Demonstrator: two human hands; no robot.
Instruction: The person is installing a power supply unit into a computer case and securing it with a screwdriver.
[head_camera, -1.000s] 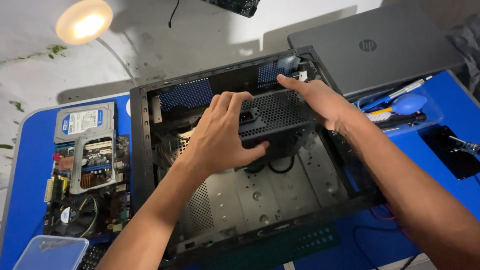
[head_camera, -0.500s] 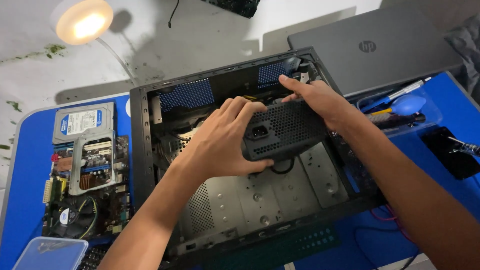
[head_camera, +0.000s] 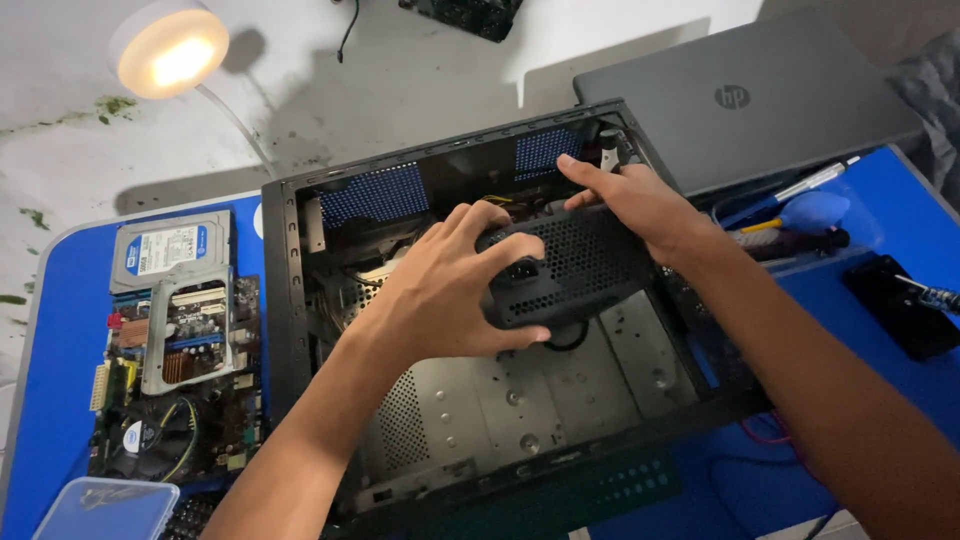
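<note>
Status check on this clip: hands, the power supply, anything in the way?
Left hand and right hand both grip the power supply. It's tilted inside the open case. Black cable trails beneath it; case walls close on both sides.

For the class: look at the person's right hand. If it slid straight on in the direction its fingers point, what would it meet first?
The right hand points left across the black power supply. It would probably first meet the fingers of the left hand gripping the same box, though depth is unclear.
</note>
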